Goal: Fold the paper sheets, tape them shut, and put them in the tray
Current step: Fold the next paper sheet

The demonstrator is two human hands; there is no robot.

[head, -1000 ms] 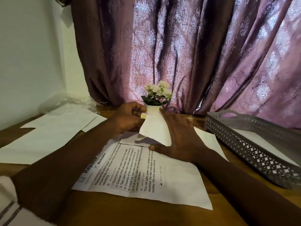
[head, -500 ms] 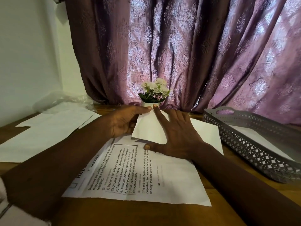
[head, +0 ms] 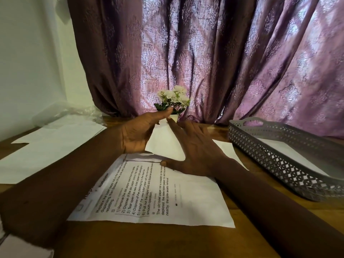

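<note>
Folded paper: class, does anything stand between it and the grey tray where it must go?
Nothing visible blocks it. The folded paper sits between left hand and right hand; only a flat sheet lies before the tray.

mauve damask curtain [head: 214,58] — grey lattice tray [head: 275,164]

Left hand [head: 138,134] pinches the far end of the folded paper [head: 163,144]. Right hand [head: 195,151] presses flat on it, fingers straight. A printed sheet [head: 158,198] lies beneath. The grey perforated tray [head: 260,146], at right, holds a white sheet.
</note>
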